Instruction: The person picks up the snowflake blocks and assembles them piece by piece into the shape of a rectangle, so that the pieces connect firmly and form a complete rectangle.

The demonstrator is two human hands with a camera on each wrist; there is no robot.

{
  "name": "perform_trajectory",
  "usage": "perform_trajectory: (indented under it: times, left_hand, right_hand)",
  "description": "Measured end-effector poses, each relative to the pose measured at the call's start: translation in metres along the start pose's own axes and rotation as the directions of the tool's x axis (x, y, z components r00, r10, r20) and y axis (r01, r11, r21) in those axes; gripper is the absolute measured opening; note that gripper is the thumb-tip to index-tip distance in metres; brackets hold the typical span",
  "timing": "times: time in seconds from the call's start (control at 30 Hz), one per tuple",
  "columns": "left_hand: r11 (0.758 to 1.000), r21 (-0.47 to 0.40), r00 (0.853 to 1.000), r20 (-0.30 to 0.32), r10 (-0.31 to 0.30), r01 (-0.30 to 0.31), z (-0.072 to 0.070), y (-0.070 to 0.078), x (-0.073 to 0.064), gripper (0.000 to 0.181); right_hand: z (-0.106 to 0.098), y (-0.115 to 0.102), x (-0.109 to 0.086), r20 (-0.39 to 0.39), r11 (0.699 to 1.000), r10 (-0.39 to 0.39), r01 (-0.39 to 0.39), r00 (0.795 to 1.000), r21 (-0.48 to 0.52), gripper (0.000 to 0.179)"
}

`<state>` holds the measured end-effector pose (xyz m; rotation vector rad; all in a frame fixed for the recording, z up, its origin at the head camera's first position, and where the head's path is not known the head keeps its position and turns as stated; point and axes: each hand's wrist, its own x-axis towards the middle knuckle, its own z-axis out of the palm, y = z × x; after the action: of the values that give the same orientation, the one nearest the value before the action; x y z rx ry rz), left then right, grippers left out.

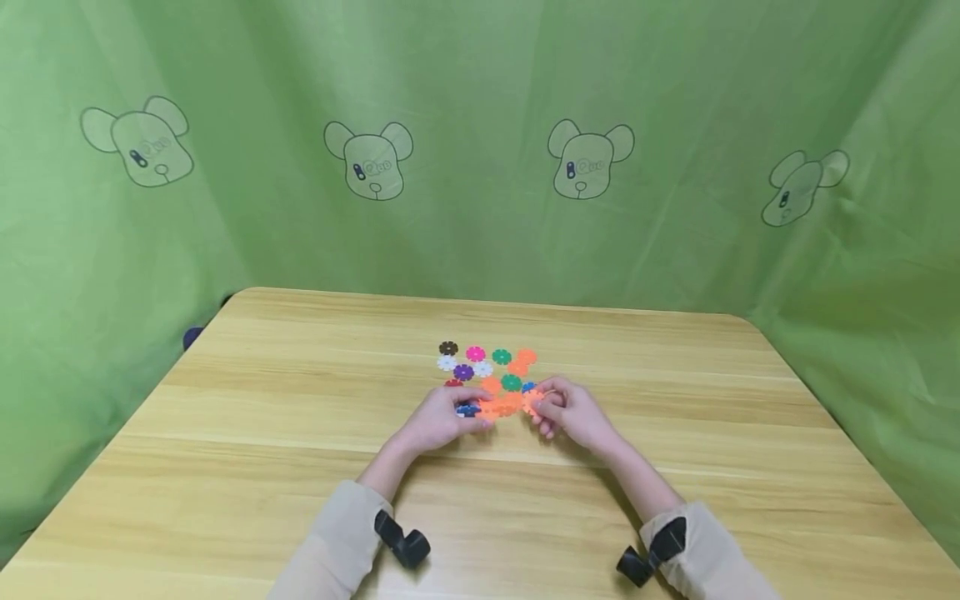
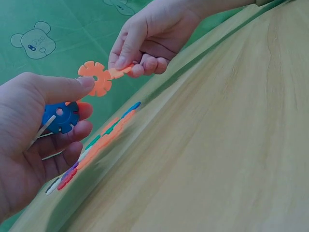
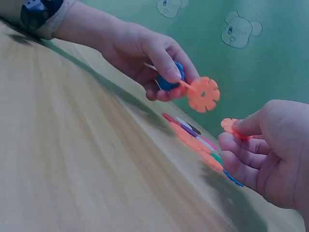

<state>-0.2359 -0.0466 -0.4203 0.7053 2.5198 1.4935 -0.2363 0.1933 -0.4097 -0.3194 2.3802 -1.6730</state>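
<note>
My left hand [image 1: 437, 419] holds a small cluster of notched plastic flower discs. A blue disc [image 2: 63, 117] lies within its fingers with a white disc [image 2: 44, 129] seen edge-on beside it. From the thumb and fingertips an orange disc [image 3: 203, 94] sticks out, slotted onto another orange piece at an angle. Opposite it, my right hand [image 1: 573, 417] pinches a separate orange disc [image 3: 228, 124] between thumb and index finger, other fingers curled below. The two orange discs face each other closely; a gap shows between them in the right wrist view. Both hands are raised above the table.
Loose discs lie on the wooden table [image 1: 300, 467] just beyond the hands: brown [image 1: 448, 348], pink [image 1: 476, 354], purple [image 1: 463, 372], a green one [image 1: 501, 357], red [image 1: 454, 383], blue [image 1: 528, 387], plus white and orange ones. A green curtain [image 1: 480, 242] surrounds the table's back and sides.
</note>
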Motion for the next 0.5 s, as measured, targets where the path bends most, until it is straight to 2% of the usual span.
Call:
perform_trajectory:
  times: [0.5]
  left_hand:
    - [0.999, -0.030, 0.999, -0.015, -0.029, 0.029, 0.000, 0.000, 0.000, 0.044]
  right_hand:
    - [0.012, -0.009, -0.006, 0.005, 0.997, -0.012, 0.012, 1.000, 0.072, 0.034]
